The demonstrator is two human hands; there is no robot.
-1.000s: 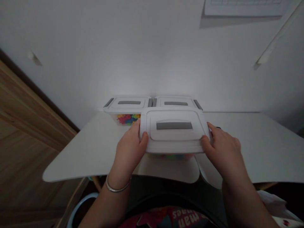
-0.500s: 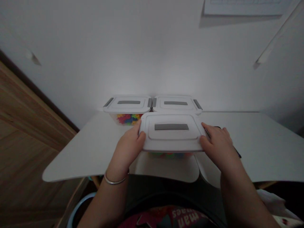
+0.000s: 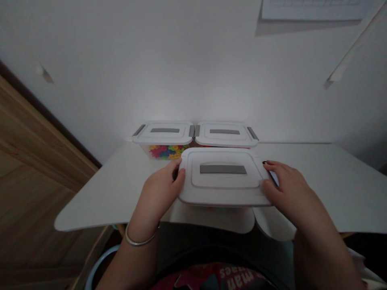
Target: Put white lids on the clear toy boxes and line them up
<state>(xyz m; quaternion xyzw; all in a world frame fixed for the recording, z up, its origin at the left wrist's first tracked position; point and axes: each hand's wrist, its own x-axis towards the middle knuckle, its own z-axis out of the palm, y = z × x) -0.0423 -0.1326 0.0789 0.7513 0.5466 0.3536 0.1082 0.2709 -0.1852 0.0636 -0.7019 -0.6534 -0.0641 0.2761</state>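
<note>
Between my hands is a lidded storage box with a white lid (image 3: 222, 195) and a grey handle strip on top. My left hand (image 3: 163, 185) grips its left edge, thumb on the lid and fingers bent round the side. My right hand (image 3: 286, 185) is at the right edge, its thumb pressed on the lid and its fingers along the side. The lid hides nearly all of the box's body. Just beyond stand two similar boxes side by side: a left box (image 3: 163, 139) with colourful pieces showing through its clear wall, and a right box (image 3: 226, 139).
All the boxes are over a white table (image 3: 99, 193) with a curved front edge, against a white wall (image 3: 193, 72). A dark-edged flat object (image 3: 274, 178) shows partly behind my right hand. Wooden panelling (image 3: 36, 193) stands at the left, and a light-blue rim (image 3: 101, 259) below.
The held box has come nearer to me and slightly right, widening the gap to the boxes behind. Both hands moved with it. The coloured pieces under its lid are now hidden.
</note>
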